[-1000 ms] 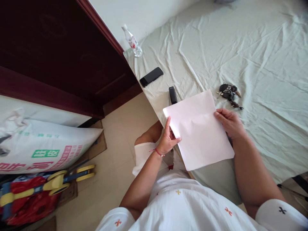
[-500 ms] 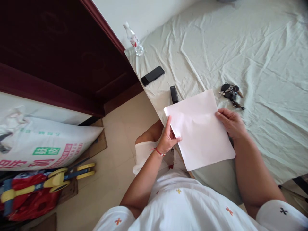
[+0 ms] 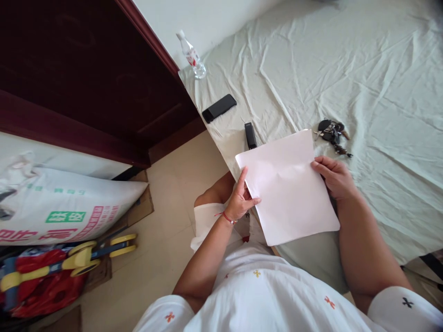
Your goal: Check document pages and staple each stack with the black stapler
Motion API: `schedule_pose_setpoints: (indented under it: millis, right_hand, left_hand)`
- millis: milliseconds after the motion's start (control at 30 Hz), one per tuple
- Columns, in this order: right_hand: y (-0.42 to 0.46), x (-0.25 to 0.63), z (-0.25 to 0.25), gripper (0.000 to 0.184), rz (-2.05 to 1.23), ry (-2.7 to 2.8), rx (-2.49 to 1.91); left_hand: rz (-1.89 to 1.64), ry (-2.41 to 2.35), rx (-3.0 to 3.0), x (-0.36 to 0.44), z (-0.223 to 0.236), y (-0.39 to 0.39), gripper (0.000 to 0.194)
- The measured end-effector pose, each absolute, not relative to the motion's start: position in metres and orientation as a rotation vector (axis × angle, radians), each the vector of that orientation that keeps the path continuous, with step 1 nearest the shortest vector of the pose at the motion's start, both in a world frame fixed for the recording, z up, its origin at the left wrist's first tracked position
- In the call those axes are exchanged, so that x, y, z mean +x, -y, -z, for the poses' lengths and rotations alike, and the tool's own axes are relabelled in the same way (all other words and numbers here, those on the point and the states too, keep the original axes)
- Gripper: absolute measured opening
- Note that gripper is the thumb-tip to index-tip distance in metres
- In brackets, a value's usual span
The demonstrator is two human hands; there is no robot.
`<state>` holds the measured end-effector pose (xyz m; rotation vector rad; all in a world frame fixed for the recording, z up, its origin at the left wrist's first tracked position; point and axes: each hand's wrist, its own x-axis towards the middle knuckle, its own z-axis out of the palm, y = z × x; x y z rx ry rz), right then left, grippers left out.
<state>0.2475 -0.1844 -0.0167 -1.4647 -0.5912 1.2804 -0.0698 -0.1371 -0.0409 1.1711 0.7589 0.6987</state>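
Note:
A white sheet of paper (image 3: 289,189), slightly rumpled in the middle, is held up over my lap and the bed's edge. My left hand (image 3: 241,199), with a red string bracelet at the wrist, grips its left edge, thumb on top and fingers partly hidden beneath. On the opposite edge, my right hand (image 3: 334,176) pinches the paper between thumb and fingers. Just beyond the sheet's far edge lies a small black stapler-like object (image 3: 249,135); its near end meets the paper's outline. Keys on a ring (image 3: 332,131) rest beyond my right hand.
A black phone (image 3: 219,108) and a clear water bottle (image 3: 192,55) are near the left edge of the bed, which has a wrinkled pale green sheet (image 3: 387,101). On the floor at left are a printed white sack (image 3: 69,203) and a yellow-and-blue toy scooter (image 3: 83,260).
The paper has shifted very slightly to the right at its right side, along with my right hand. Both hands keep their hold.

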Motion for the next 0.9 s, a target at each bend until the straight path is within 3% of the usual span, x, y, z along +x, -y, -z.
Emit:
schedule_pose_setpoints:
  millis: [267, 900]
  right_hand:
    - [0.1853, 0.2483, 0.015, 0.03, -1.325, 0.536, -1.419]
    - [0.1837, 0.2478, 0.018, 0.043, -1.236, 0.705, -1.517]
  left_hand:
    - [-0.691, -0.767, 1.163, -0.0698, 0.0385, 0.137, 0.139]
    - [-0.706, -0.782, 1.226, -0.0687, 0.0359, 0.137, 0.136]
